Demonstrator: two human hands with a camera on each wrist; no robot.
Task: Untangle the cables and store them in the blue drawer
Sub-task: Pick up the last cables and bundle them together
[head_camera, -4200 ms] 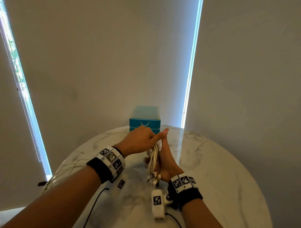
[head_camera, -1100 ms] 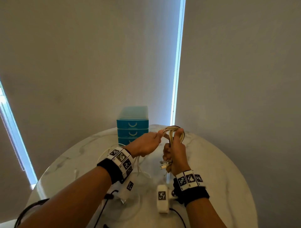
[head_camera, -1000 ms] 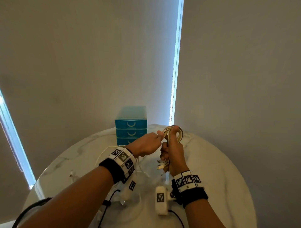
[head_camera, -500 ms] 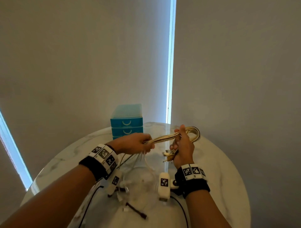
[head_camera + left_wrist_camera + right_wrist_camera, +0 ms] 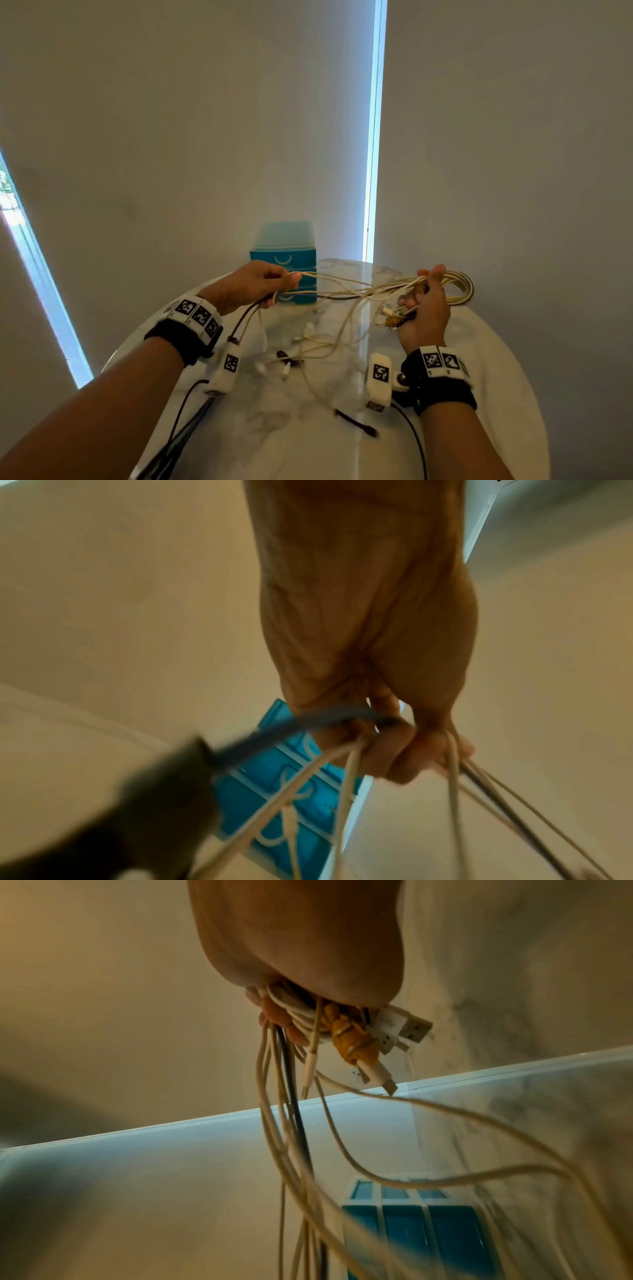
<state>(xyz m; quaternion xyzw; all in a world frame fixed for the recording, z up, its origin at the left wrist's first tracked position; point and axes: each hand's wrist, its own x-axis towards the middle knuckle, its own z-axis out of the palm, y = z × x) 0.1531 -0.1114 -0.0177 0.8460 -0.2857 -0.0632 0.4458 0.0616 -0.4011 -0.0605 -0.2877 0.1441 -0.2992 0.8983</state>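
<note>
A tangle of white cables and one dark cable stretches between my hands above the round marble table. My left hand grips several strands near the blue drawer unit. My right hand holds the looped bundle, with USB plugs and an orange-wrapped plug sticking out under the palm. Loose ends and plugs trail onto the table between my hands. All drawers of the unit look closed.
A short dark cable piece lies on the table near its front. Black leads run from my wrist cameras off the near edge. The drawer unit stands at the table's far edge against the blinds.
My hands have pulled apart, the left going left and the right going right, drawing strands out of the bundle so they span the gap. More loose ends now lie on the table.
</note>
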